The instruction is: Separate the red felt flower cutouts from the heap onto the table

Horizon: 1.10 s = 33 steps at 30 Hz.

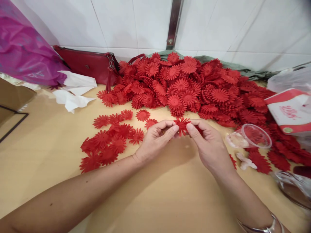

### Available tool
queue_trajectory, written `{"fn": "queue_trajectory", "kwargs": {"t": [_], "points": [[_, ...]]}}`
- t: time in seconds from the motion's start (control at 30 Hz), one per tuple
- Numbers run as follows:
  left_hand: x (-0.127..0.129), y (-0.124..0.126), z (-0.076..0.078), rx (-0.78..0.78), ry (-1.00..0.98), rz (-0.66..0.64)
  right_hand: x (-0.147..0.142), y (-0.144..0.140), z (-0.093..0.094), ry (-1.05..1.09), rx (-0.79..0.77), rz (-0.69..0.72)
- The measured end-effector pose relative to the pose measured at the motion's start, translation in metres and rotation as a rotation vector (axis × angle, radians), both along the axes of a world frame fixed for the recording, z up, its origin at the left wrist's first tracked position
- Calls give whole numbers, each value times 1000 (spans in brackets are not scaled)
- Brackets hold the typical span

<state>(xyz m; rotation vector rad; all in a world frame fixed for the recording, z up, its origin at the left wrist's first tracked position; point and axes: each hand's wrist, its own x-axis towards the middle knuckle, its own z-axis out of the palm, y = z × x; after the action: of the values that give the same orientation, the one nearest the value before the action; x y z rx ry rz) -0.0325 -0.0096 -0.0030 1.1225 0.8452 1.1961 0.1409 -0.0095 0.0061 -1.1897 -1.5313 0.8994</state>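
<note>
Left hand and right hand apparently pinch one red flower

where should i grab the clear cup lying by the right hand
Take the cup by its side wall, from above. It lies tipped on its side on the table, with its open mouth facing up and to the right, so the rounded wall is the part open to the fingers. The right hand is nearest, though both hands are now pinching a red flower.
</note>
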Motion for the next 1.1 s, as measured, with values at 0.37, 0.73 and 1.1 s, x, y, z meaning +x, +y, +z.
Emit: {"fn": "queue_trajectory", "kwargs": {"t": [0.37,0.73,1.1], "points": [[4,0,-2,-35,-1,16,-6,-4,2,-213,214,-69],[0,-3,6,-45,63,-4,-3,-1,-1,-187,165,-33],[3,2,-5,-34,91,74,-3,-2,2,-157,184,-122]]}}
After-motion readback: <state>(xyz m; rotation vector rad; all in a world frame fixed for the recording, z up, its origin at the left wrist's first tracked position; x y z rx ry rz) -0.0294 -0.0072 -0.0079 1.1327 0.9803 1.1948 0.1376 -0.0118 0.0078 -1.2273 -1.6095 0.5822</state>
